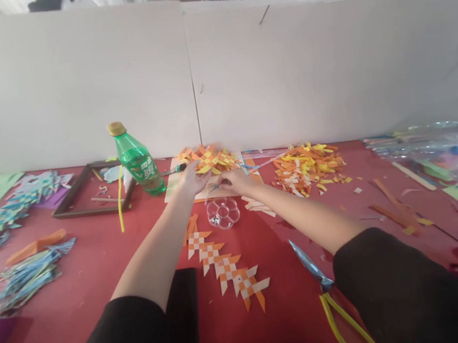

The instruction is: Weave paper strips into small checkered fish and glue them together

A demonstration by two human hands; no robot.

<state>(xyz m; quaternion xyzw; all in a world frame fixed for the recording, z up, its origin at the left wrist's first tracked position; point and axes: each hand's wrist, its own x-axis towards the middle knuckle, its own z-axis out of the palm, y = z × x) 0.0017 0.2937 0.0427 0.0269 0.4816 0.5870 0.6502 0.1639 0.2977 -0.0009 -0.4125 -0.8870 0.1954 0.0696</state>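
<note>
My left hand [195,181] and my right hand [236,183] meet over a pale sheet [171,188] at the back of the table. Their fingers are closed close together around something small that I cannot make out. Just behind them lies a pile of woven orange and yellow paper fish [210,160]. In front stands a clear flower-shaped palette [223,213] with small dark and white bits in one well. Nearer to me is a slanting row of woven orange and white paper fish [225,268].
A green bottle [139,164] stands left of my hands, by a brown frame [89,211]. Yellow-handled scissors [324,288] lie near my right sleeve. Cut paper pieces [307,166] are heaped to the right. Blue tassels [34,272] lie left. A white partition [114,80] closes the back.
</note>
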